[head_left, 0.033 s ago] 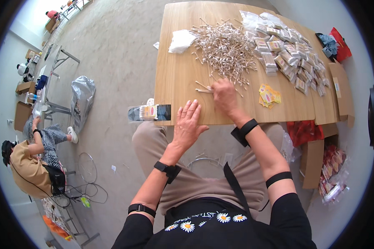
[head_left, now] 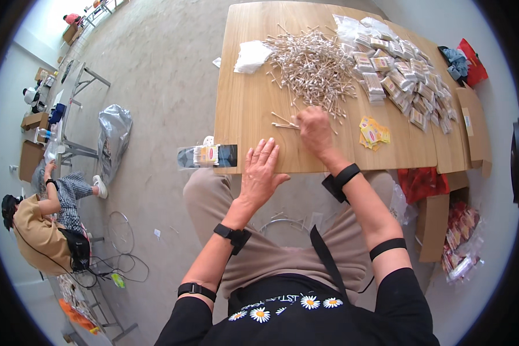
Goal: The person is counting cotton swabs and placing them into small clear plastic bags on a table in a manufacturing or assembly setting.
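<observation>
My left hand [head_left: 259, 172] lies palm down at the table's near edge, fingers stretched out, holding nothing. Just left of it, a clear packet of cotton swabs with a yellow and red card [head_left: 206, 155] rests on a dark strip that sticks out past the table's corner. My right hand [head_left: 315, 130] is closed, its fingers curled down at the near side of a large heap of loose cotton swabs [head_left: 311, 66]. Swab tips show at its fingertips; how many it grips is hidden. A few loose swabs [head_left: 284, 124] lie beside those fingers.
Yellow cards [head_left: 374, 132] lie right of my right hand. Filled swab packets [head_left: 406, 81] are piled at the right, with clear bags [head_left: 352, 27] behind. A white stack [head_left: 252, 57] sits far left on the table [head_left: 236, 109]. Another person [head_left: 46, 230] sits at the left.
My right hand has shifted very slightly right and away from me, its fingers still curled. The left hand and the packet stay where they were.
</observation>
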The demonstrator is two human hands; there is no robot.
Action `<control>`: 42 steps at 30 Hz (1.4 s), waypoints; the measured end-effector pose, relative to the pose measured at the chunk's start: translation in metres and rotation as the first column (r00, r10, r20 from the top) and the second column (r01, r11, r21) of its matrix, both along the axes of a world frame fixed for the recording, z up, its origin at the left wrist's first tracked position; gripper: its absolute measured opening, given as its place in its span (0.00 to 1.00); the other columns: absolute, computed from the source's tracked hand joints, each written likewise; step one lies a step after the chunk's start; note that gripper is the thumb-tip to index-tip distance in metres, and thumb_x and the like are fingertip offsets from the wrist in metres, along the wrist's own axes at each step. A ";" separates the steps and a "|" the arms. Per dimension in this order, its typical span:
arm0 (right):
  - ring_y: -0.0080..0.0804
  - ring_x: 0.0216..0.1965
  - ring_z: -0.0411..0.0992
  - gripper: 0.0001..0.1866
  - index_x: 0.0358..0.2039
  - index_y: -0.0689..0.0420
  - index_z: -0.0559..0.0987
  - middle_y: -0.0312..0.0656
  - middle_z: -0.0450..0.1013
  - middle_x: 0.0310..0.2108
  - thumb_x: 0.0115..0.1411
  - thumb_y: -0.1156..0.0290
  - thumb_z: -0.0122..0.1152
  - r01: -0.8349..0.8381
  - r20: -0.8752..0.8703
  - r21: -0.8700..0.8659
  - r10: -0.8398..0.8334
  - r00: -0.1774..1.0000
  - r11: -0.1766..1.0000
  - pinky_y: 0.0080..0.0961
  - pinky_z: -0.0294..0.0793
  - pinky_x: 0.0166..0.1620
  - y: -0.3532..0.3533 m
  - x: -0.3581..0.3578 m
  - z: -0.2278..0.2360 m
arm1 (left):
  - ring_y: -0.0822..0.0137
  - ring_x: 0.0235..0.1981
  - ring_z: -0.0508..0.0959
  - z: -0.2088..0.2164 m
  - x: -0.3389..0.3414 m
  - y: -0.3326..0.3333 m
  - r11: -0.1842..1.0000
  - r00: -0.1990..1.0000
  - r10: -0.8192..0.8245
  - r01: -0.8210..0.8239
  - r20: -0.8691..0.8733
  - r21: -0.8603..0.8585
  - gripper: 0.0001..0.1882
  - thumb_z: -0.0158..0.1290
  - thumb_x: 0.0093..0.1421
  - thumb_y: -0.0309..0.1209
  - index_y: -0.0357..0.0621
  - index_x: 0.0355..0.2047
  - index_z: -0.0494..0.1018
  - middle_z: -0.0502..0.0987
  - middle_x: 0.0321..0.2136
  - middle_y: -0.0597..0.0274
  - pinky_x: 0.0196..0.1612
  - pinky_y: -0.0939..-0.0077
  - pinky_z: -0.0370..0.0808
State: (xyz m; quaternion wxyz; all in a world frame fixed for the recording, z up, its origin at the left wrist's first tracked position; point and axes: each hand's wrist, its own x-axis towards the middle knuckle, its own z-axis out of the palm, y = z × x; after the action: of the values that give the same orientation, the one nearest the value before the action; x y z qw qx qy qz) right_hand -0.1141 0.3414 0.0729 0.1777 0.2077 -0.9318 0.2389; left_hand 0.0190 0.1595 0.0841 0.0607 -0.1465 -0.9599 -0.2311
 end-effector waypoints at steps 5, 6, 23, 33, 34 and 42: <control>0.42 0.42 0.70 0.04 0.27 0.54 0.77 0.42 0.71 0.32 0.49 0.75 0.61 0.212 -0.168 0.146 -0.187 0.968 0.966 0.39 0.68 0.44 0.007 -0.004 0.021 | 0.54 0.71 0.55 -0.005 0.001 -0.001 1.000 1.000 0.016 -0.016 -0.009 0.009 0.45 0.66 0.52 0.47 0.39 0.65 0.62 0.59 0.68 0.53 0.71 0.52 0.50; 0.41 0.43 0.70 0.03 0.27 0.54 0.77 0.43 0.71 0.32 0.49 0.75 0.61 0.174 -0.179 0.152 -0.146 0.973 0.973 0.39 0.68 0.45 0.005 0.002 0.023 | 0.54 0.71 0.55 -0.006 0.003 -0.001 1.000 1.000 0.018 -0.018 -0.004 0.015 0.45 0.66 0.52 0.47 0.40 0.65 0.62 0.59 0.69 0.54 0.71 0.52 0.50; 0.44 0.39 0.72 0.03 0.28 0.56 0.75 0.44 0.71 0.32 0.51 0.77 0.58 0.187 -0.069 0.079 -0.182 0.981 0.979 0.41 0.70 0.44 0.014 0.012 0.010 | 0.56 0.72 0.54 -0.006 0.001 -0.005 0.999 1.000 -0.013 0.013 -0.004 0.040 0.47 0.66 0.50 0.49 0.41 0.66 0.62 0.59 0.69 0.55 0.72 0.54 0.49; 0.45 0.39 0.74 0.06 0.30 0.57 0.76 0.44 0.71 0.33 0.51 0.79 0.58 0.157 -0.089 0.181 -0.143 0.986 0.971 0.42 0.74 0.42 0.011 0.028 0.001 | 0.55 0.72 0.53 -0.004 0.000 -0.006 0.999 0.999 -0.035 0.034 0.021 0.033 0.46 0.64 0.53 0.51 0.40 0.66 0.61 0.57 0.70 0.55 0.73 0.54 0.49; 0.45 0.38 0.74 0.06 0.31 0.57 0.76 0.44 0.71 0.33 0.51 0.79 0.58 0.118 -0.075 0.189 -0.106 0.992 0.975 0.42 0.74 0.41 0.011 0.029 0.004 | 0.55 0.72 0.53 -0.004 0.001 -0.007 0.999 0.999 -0.033 0.032 0.023 0.034 0.46 0.64 0.53 0.51 0.40 0.66 0.61 0.57 0.70 0.55 0.73 0.54 0.49; 0.47 0.38 0.75 0.05 0.30 0.57 0.75 0.46 0.72 0.34 0.51 0.79 0.57 0.193 0.028 0.138 -0.198 0.980 0.971 0.42 0.74 0.42 0.012 0.026 -0.004 | 0.55 0.72 0.53 -0.005 0.001 -0.007 0.998 1.000 -0.024 0.023 0.015 0.051 0.46 0.65 0.52 0.49 0.41 0.66 0.61 0.57 0.70 0.55 0.73 0.55 0.49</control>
State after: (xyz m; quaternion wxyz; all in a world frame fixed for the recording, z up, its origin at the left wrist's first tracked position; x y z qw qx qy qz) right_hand -0.0883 0.3535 0.0688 0.1667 0.1214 -0.9652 0.1610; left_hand 0.0200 0.1521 0.0791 0.0544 -0.1543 -0.9524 -0.2573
